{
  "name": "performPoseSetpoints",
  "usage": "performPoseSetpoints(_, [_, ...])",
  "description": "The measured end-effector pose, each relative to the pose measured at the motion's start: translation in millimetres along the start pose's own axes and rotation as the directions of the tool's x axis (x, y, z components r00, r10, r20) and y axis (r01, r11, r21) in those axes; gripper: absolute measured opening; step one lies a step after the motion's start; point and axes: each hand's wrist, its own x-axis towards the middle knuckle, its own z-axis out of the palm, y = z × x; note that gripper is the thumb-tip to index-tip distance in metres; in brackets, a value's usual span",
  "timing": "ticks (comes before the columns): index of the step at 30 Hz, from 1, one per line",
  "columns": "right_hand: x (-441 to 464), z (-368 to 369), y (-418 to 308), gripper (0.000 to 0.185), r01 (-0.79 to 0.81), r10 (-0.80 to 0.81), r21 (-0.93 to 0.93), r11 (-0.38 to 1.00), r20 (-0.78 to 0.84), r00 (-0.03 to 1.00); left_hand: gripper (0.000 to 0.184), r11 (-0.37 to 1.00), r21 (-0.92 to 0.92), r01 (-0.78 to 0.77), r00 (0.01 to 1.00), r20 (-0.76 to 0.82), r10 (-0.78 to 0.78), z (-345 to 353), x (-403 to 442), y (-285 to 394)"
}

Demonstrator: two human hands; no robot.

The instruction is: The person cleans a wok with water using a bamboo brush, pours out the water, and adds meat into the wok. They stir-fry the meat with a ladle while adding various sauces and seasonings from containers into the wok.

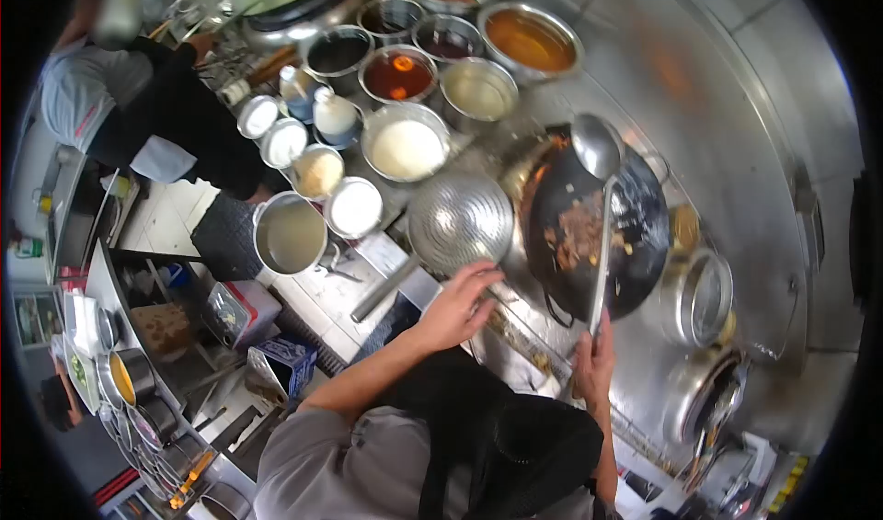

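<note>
My right hand (593, 362) is closed around the handle of a long metal ladle (598, 145). The ladle's bowl hangs over the far side of a black wok (644, 272). Inside the wok lie browned meat pieces (581, 230) with small pale bits around them. My left hand (458, 307) has its fingers apart, beside the near edge of a perforated metal strainer (460, 221); whether the fingertips touch its rim I cannot tell. The strainer's handle (384, 290) points to the lower left.
Behind the strainer stand several metal bowls of sauces and seasonings, among them a red-brown liquid (398, 77) and amber oil (529, 42). A pot of cloudy liquid (291, 233) is at left. A co-worker (138, 106) stands at upper left. Metal pots (704, 297) sit right of the wok.
</note>
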Motion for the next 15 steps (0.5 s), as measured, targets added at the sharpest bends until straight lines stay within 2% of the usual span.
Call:
performPoseSetpoints(1, [21.6,24.6,-26.4,0.058,-0.077,0.061,0.197,0.977,0.083,0.995,0.045,0.999,0.021,0.043,0.994,-0.103,-0.040,-28.9,1.0,-2.7])
performPoseSetpoints(2, [46.3,51.3,-61.3,0.059,-0.054,0.016,0.257,0.965,0.151,0.988,0.044,0.985,0.167,0.041,0.976,-0.220,-0.003,-56.5,4.9,-11.4])
performPoseSetpoints(3, [73.3,78.1,-95.1,0.061,-0.037,-0.033,0.317,0.948,0.212,0.977,0.046,0.987,0.130,0.098,0.941,-0.335,-0.049,-82.6,6.7,-17.5])
performPoseSetpoints(5, [124.7,124.5,-140.9,0.062,-0.017,-0.115,0.399,0.917,0.304,0.946,0.037,0.973,0.159,0.166,0.836,-0.547,-0.054,-126.5,13.6,-37.1])
performPoseSetpoints(7, [175.9,166.0,-171.5,0.065,-0.052,-0.164,0.502,0.863,0.376,0.912,0.033,0.967,0.186,0.172,0.776,-0.630,-0.017,-159.0,16.7,-48.4])
performPoseSetpoints(8, [193.7,182.1,-186.8,0.065,-0.043,-0.172,0.505,0.862,0.372,0.912,0.033,0.967,0.201,0.158,0.771,-0.636,0.006,-169.6,17.0,-49.2])
performPoseSetpoints(9, [207.5,196.4,-200.3,0.066,-0.099,-0.135,0.521,0.848,0.392,0.910,0.033,0.967,0.202,0.153,0.771,-0.637,0.011,-174.7,13.3,-51.0])
performPoseSetpoints(11, [219.5,215.2,-211.9,0.067,-0.151,-0.101,0.533,0.832,0.413,0.905,0.036,0.972,0.110,0.206,0.782,-0.616,-0.096,-176.8,-0.9,-55.4])
performPoseSetpoints(12, [223.3,222.3,-214.5,0.068,-0.161,-0.073,0.518,0.840,0.402,0.913,0.034,0.974,0.113,0.195,0.777,-0.625,-0.083,-174.0,-6.9,-58.3])
performPoseSetpoints(15, [238.7,235.4,-208.0,0.071,-0.165,-0.021,0.465,0.870,0.370,0.929,0.030,0.966,0.050,0.254,0.773,-0.611,-0.171,-160.8,-30.2,-70.3])
